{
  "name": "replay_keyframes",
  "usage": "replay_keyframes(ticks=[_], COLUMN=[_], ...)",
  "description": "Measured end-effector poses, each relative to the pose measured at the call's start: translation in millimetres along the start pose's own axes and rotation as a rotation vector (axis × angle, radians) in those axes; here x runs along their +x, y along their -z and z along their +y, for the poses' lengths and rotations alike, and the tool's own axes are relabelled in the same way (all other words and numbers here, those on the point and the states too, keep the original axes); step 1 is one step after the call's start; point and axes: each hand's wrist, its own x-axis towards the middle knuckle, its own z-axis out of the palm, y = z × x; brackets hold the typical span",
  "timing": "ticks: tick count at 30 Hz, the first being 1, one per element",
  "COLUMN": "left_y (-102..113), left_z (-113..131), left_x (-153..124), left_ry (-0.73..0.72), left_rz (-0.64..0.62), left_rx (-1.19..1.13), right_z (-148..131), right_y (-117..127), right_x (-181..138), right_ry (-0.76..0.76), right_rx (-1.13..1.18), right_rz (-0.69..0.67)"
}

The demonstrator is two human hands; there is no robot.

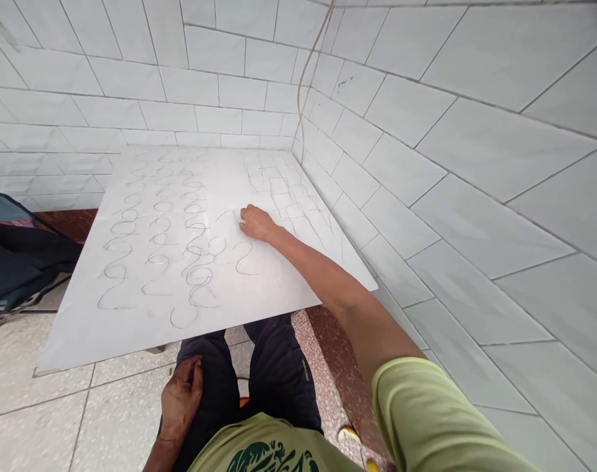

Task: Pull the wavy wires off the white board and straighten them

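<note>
A large white sheet (131,337) lies before me, covered with thin dark curved lines. Rows of looping curves (196,274) run down its left and middle, and crossing straight lines (291,196) form a grid at the right. My right hand (256,221) rests on the sheet between the curves and the grid, its fingers curled together and pointing left. Whatever those fingers hold, if anything, is hidden beneath them. Down on my left thigh lies my left hand (181,393), fingers loosely curled in, with nothing visible in it.
White tiled walls (499,131) meet in a corner behind and to the right of the sheet. A thin cable (301,98) hangs down that corner. A dark bag-like item (23,255) on a frame stands at the left, above the speckled tile floor (42,419).
</note>
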Motion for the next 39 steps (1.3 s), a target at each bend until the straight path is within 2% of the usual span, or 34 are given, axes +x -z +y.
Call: replay_keyframes(ticks=[6, 9, 11, 13, 16, 18, 20, 22, 23, 25, 26, 29, 33, 39], left_y=[1.0, 4.3, 12.8, 29.5, 70.1, 101.7, 129.7, 149.4, 155.5, 160.7, 160.6, 155.1, 151.0, 154.7], left_z=[-0.9, 3.4, 16.2, 40.5, 93.7, 130.1, 157.9, 173.5, 177.3, 180.2, 180.7, 183.2, 187.9, 187.4], left_x=[2.5, 0.5, -5.5, -13.8, -17.6, -5.7, 19.2, 51.9, 68.8, 99.1, 111.0, 130.4, 127.7, 118.2], left_ry=[0.012, 0.007, -0.008, -0.002, 0.127, 0.215, 0.314, 0.359, 0.352, 0.346, 0.359, 0.357, 0.317, 0.329], left_rz=[0.010, 0.012, -0.018, -0.097, -0.203, -0.163, -0.021, 0.089, 0.076, 0.036, -0.035, -0.150, -0.200, -0.306], left_rx=[-0.010, -0.033, -0.075, -0.175, -0.407, -0.511, -0.535, -0.568, -0.635, -0.876, -0.958, -1.068, -1.173, -1.234], right_z=[-11.7, -11.5, -11.0, -12.8, -22.7, -33.1, -43.8, -53.2, -57.1, -63.5, -65.9, -70.7, -75.8, -96.0], right_y=[-3.4, 5.3, 16.1, 29.2, 47.7, 55.3, 57.3, 54.0, 51.1, 44.4, 41.1, 33.4, 26.1, 17.7], right_x=[9.3, 2.0, -10.5, -30.3, -72.0, -103.5, -133.2, -158.0, -168.1, -183.7, -189.6, -200.9, -206.2, -204.8], right_ry=[0.069, 0.064, 0.069, 0.097, 0.212, 0.320, 0.415, 0.516, 0.568, 0.660, 0.700, 0.788, 0.833, 0.808], right_rx=[-0.012, 0.006, 0.021, 0.030, 0.008, -0.062, -0.144, -0.185, -0.194, -0.203, -0.206, -0.205, -0.121, 0.073], right_rz=[-0.010, 0.035, 0.074, 0.117, 0.243, 0.316, 0.341, 0.370, 0.389, 0.430, 0.450, 0.490, 0.511, 0.543])
